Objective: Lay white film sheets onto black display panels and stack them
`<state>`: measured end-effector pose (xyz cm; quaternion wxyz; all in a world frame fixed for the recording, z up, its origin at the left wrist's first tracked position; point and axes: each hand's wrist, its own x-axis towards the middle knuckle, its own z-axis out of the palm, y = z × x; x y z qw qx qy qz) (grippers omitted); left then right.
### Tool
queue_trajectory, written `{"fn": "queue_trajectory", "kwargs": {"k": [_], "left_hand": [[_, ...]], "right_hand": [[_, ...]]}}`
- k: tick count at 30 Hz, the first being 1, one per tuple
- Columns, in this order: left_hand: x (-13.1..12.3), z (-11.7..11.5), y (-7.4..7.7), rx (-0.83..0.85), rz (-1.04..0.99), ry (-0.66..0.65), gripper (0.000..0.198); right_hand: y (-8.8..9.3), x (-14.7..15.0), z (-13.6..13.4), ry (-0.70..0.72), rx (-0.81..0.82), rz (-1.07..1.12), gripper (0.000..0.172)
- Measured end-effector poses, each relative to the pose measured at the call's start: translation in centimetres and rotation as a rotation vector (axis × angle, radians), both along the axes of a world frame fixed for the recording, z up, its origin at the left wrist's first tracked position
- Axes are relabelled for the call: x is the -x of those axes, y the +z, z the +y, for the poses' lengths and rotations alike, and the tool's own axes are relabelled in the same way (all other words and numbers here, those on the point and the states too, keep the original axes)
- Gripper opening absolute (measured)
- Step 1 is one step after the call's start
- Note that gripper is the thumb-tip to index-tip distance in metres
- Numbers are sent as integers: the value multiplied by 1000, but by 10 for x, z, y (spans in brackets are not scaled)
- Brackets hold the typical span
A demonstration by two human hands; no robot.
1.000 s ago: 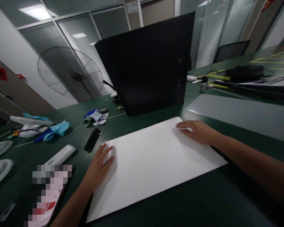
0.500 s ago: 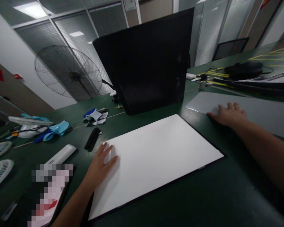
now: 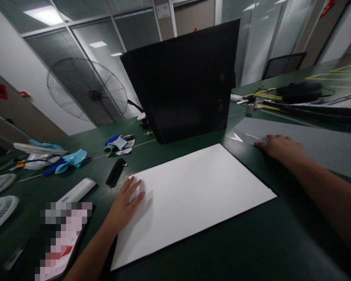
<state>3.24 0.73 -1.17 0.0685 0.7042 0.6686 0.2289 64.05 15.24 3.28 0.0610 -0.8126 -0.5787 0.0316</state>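
Observation:
A large white sheet (image 3: 193, 195) with a thin black border lies flat on the green table (image 3: 251, 249) in front of me. My left hand (image 3: 124, 205) rests open on the sheet's near left corner, fingers spread flat. My right hand (image 3: 280, 146) lies palm down on the edge of a grey sheet (image 3: 324, 146) to the right, fingers flat on it. Its near left corner (image 3: 236, 136) curls up slightly beside the fingertips.
A big black panel (image 3: 187, 82) stands upright behind the white sheet. Left of it lie a black bar (image 3: 115, 171), a white bar (image 3: 76, 191), blue gloves (image 3: 67, 160) and small bits. A floor fan (image 3: 86, 91) stands behind; cables and a black bag (image 3: 300, 91) lie far right.
My right hand left the white sheet's far right corner, moved right onto the grey sheet, then drew back a little toward its edge. My left hand stayed put.

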Motion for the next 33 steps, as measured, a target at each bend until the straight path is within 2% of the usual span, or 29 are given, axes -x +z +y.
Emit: {"fn": "queue_trajectory", "kwargs": {"k": [6, 11, 16, 19, 22, 26, 30, 33], "left_hand": [[-2, -1, 1, 15, 38, -30, 68], [-5, -2, 3, 11, 73, -10, 67], [-9, -4, 7, 19, 75, -7, 66], [-11, -4, 8, 25, 74, -9, 65], [-12, -4, 9, 31, 71, -2, 66], [-12, -4, 9, 13, 29, -5, 64], [-13, -5, 11, 13, -64, 5, 63], [-13, -4, 12, 10, -82, 10, 64]], "right_hand": [[27, 28, -15, 78, 31, -88, 60], [34, 76, -32, 293, 21, -138, 54], [43, 123, -62, 429, -18, -165, 55], [53, 140, -81, 523, -93, -130, 63], [55, 150, -93, 663, -136, -57, 69], [45, 164, -100, 855, 6, 9, 62], [37, 176, -112, 1202, 49, 81, 46], [35, 180, -121, 1427, 58, 255, 44]]}}
